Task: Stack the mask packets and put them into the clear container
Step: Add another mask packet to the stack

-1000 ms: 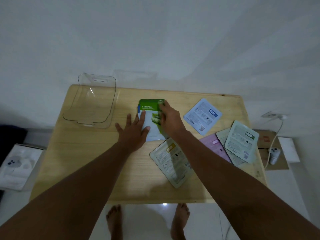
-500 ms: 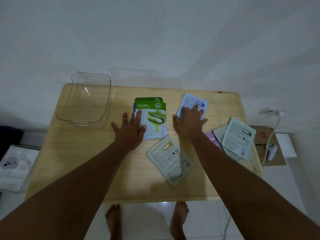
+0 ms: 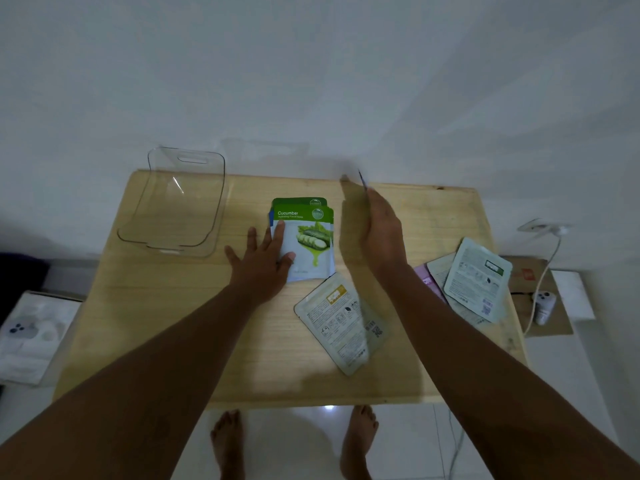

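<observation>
One clear container [image 3: 180, 202] sits on the desk [image 3: 166, 323]. Two green cucumber packets [image 3: 308, 237] lie stacked, with the edge of a blue-white one showing beneath them. One pale packet with a yellow label [image 3: 341, 320] lies alone. Three overlapping packets are at the right edge: one lilac [image 3: 427, 280], one grey [image 3: 438, 268] and one pale green [image 3: 478, 280]. One thin packet [image 3: 363, 181] is seen edge-on in a hand. That makes at least eight packets.

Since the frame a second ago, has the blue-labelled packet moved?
Yes. It no longer lies flat right of the cucumber stack; the right hand holds it lifted on edge, closer to that stack.
</observation>
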`<state>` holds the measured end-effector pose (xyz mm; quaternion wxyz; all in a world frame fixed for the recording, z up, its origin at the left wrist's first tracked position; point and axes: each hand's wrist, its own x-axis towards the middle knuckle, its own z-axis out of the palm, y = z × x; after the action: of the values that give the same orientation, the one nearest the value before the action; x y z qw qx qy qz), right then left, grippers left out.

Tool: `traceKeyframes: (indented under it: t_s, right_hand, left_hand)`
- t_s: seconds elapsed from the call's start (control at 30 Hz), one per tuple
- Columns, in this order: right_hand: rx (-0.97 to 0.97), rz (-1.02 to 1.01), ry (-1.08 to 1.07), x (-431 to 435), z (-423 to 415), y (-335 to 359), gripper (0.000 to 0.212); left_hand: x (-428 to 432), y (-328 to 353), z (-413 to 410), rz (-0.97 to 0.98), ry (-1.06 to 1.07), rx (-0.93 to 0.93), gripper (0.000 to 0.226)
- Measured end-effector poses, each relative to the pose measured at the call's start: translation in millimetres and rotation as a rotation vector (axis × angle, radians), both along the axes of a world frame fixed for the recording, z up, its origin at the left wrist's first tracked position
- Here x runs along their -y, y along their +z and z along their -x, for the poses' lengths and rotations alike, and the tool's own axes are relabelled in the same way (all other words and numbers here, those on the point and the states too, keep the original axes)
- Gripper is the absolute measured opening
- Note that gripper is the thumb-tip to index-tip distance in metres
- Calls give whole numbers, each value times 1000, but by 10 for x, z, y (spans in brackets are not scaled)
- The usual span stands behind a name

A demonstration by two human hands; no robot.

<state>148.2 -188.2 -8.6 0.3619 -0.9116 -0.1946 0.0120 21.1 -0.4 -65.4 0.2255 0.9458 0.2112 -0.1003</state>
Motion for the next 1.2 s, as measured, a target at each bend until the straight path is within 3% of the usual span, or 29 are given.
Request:
traceKeyframes:
  t_s: [0.13,0.37,0.53,0.8,0.97,1.03,1.2]
  right_hand:
    - [97,-289,-117,-184,59,237,46]
    - [-86,-379,-155,-522,428,118,45]
    - [-122,-205,-46,-528,559,-90,42]
    - [-106,36,168,-373,460,-221,49]
    - [-96,211,249,-19,855,-144,54]
    - [-68,325,291,117,1052,-142,63]
    - [-169,663,394,305,1350,-317,108]
  left_hand:
    - [-6,8,-1,2,-2,-8,68]
    - [8,12,-17,-26,-6,-18,67]
    - [23,100,-17,78,43,23,67]
    - [0,110,-31,48,15,-4,61]
    - [-18,130,-61,47,3,-51,61]
    - [-21,141,-73,52,-1,-56,61]
    - [10,124,-64,47,-2,-55,59]
